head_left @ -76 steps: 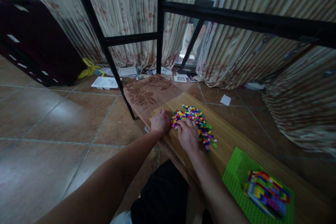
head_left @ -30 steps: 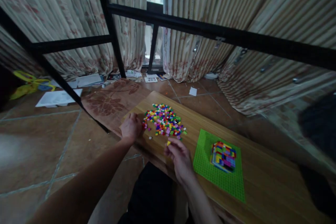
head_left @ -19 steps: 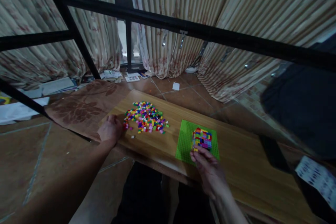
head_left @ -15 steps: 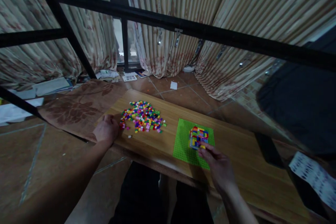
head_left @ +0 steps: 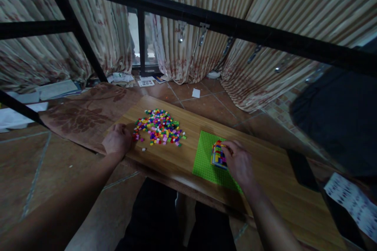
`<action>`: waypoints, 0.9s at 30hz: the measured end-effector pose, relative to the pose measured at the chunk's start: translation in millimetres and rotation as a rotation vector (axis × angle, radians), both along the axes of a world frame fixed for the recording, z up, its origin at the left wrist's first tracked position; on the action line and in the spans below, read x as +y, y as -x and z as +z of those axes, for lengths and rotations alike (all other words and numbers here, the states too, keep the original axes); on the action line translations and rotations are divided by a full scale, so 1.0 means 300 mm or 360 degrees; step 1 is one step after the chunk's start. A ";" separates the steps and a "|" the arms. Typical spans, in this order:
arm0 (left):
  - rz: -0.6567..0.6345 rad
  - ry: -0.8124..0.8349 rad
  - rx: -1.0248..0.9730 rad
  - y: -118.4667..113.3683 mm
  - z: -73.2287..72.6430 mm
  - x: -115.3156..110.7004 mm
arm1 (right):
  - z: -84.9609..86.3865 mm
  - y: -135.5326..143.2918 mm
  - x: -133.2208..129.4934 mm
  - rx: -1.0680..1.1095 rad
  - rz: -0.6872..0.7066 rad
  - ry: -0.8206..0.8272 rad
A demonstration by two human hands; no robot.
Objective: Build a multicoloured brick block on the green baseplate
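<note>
My right hand (head_left: 240, 162) is over a small block build (head_left: 217, 156) of red, yellow, blue and purple toy bricks, its fingertips pinched together at the top. The hand covers the right part of the build, and whatever is in the pinch is hidden. Under the build lies a bright green studded baseplate (head_left: 202, 164). My left hand (head_left: 118, 139) rests on the board's left end with its fingers curled in, just left of a spread pile of loose toy bricks (head_left: 159, 127). What those fingers hold, if anything, cannot be seen.
Everything sits on a long wooden board (head_left: 279, 188). One white brick (head_left: 143, 149) lies apart from the pile. A dark flat object (head_left: 303, 168) and a printed sheet (head_left: 352, 200) are at the right. A black metal frame (head_left: 182, 10) crosses in front of the curtains (head_left: 188, 59).
My right hand has moved up from the build's near right corner to its far right part, now covering more of it. The left hand stays beside the pile. The view has shifted slightly.
</note>
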State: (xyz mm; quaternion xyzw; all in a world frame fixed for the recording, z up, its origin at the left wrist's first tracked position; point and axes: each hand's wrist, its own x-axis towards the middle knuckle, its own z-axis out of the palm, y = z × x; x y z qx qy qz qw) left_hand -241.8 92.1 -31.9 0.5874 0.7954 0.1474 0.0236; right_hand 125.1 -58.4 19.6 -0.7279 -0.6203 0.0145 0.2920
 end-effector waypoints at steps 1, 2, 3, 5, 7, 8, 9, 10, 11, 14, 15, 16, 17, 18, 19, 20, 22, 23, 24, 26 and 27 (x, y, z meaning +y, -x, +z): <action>0.0004 0.0009 -0.0004 0.001 -0.001 0.001 | -0.004 0.001 0.004 -0.0002 0.0004 -0.0033; 0.0009 0.0013 -0.0008 0.001 -0.001 0.001 | -0.008 0.002 0.008 -0.0003 0.0002 -0.0062; 0.0010 0.0015 -0.0011 0.002 -0.001 0.002 | -0.012 0.003 0.012 -0.0005 -0.0002 -0.0082; 0.0012 0.0011 -0.0017 0.002 -0.001 0.001 | -0.022 0.004 0.018 -0.0016 0.0000 -0.0092; 0.0003 0.0007 -0.0024 0.002 0.000 0.000 | -0.033 0.003 0.023 -0.0037 0.0010 -0.0083; -0.0004 0.0009 -0.0030 0.002 0.000 -0.001 | -0.039 0.001 0.025 -0.0051 0.0011 -0.0081; -0.0007 0.0006 -0.0035 0.002 0.000 -0.002 | -0.045 -0.001 0.026 -0.0065 0.0009 -0.0082; -0.0009 0.0000 -0.0039 0.002 -0.001 -0.002 | -0.051 -0.003 0.027 -0.0077 0.0007 -0.0082; -0.0009 -0.0007 -0.0041 0.002 -0.001 -0.002 | -0.056 -0.004 0.027 -0.0087 0.0006 -0.0082; -0.0009 -0.0028 -0.0038 0.004 -0.006 0.000 | -0.065 -0.007 0.027 -0.0102 -0.0013 -0.0100; -0.0013 -0.0030 -0.0035 0.005 -0.008 0.001 | -0.066 -0.007 0.026 -0.0100 -0.0025 -0.0111; -0.0017 -0.0031 -0.0033 0.006 -0.010 0.001 | -0.066 -0.006 0.026 -0.0093 -0.0037 -0.0122; -0.0017 -0.0033 -0.0031 0.006 -0.011 0.002 | -0.066 -0.006 0.025 -0.0082 -0.0049 -0.0129; -0.0016 -0.0039 -0.0028 0.007 -0.013 0.002 | -0.064 -0.005 0.025 -0.0070 -0.0058 -0.0132; -0.0011 -0.0045 -0.0026 0.007 -0.014 0.003 | -0.062 -0.005 0.024 -0.0058 -0.0065 -0.0131; -0.0010 -0.0050 -0.0025 0.007 -0.015 0.003 | -0.061 -0.004 0.024 -0.0048 -0.0069 -0.0126; -0.0014 -0.0051 -0.0026 0.008 -0.015 0.003 | -0.058 -0.004 0.023 -0.0032 -0.0068 -0.0114; -0.0016 -0.0047 -0.0027 0.008 -0.014 0.004 | -0.058 -0.005 0.023 -0.0026 -0.0068 -0.0112; -0.0017 -0.0041 -0.0026 0.007 -0.014 0.004 | -0.058 -0.005 0.023 -0.0021 -0.0065 -0.0113; -0.0015 -0.0033 -0.0025 0.007 -0.011 0.003 | -0.061 -0.007 0.022 -0.0021 -0.0070 -0.0133; -0.0009 -0.0032 -0.0025 0.006 -0.010 0.003 | -0.063 -0.009 0.022 -0.0025 -0.0073 -0.0146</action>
